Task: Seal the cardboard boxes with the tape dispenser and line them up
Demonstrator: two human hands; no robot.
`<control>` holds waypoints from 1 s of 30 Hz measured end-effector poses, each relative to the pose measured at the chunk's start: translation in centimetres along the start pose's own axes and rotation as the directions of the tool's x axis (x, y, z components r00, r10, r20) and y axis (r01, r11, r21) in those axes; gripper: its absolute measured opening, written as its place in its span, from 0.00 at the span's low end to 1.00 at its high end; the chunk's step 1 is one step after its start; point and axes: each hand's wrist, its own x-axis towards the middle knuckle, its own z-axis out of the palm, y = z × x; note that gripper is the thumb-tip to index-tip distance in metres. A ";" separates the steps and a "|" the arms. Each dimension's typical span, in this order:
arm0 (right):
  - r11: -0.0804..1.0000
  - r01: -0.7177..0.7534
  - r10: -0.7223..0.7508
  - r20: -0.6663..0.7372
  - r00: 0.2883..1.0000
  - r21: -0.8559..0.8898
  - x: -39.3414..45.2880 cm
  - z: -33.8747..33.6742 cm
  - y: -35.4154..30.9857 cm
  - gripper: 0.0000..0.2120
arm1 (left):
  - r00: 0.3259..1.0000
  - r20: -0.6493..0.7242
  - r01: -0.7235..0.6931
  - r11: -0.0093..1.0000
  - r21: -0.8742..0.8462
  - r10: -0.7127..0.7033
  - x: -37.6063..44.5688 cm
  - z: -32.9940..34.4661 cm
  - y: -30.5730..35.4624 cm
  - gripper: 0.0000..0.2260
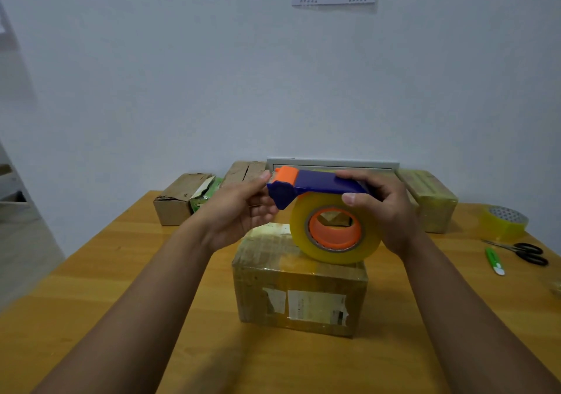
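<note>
Both hands hold a blue tape dispenser with an orange roller at its front end, raised just above a cardboard box that sits in the middle of the wooden table. The right hand grips the dispenser's rear body, thumb curled over the near side and fingers wrapped over the top. The left hand is at the front end, its fingertips touching the orange roller and blue nose; whether they pinch a tape end cannot be told. The yellowish tape roll on its orange hub hangs beneath the dispenser, in front of the box's top. This box is wrapped in glossy tape and carries torn white labels on its near face. At the back of the table stand more boxes: an opened carton at the left with a green packet showing, another box beside it, and a tape-covered box at the right. Farther right lie a spare tape roll, black scissors and a green utility knife.
</note>
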 end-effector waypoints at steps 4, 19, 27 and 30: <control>1.000 -0.005 0.005 0.002 1.000 0.018 0.0 -0.1 0.0 0.22 | 0.999 0.036 0.020 0.998 -0.062 -0.018 -0.1 -0.3 -0.1 0.13; 1.000 -0.017 0.017 0.052 0.998 0.001 0.3 0.3 -0.5 0.23 | 0.990 -0.042 0.132 0.990 -0.042 -0.134 -0.8 -0.7 0.5 0.10; 0.996 -0.034 0.045 0.133 0.990 -0.085 1.6 -0.4 -1.8 0.19 | 0.990 -0.131 0.068 0.989 0.127 -0.051 -0.4 -0.6 1.5 0.09; 0.994 -0.032 0.052 0.186 0.981 -0.109 2.7 -1.2 -3.3 0.19 | 0.980 -0.199 0.035 0.987 0.157 -0.003 -0.2 -1.2 2.6 0.08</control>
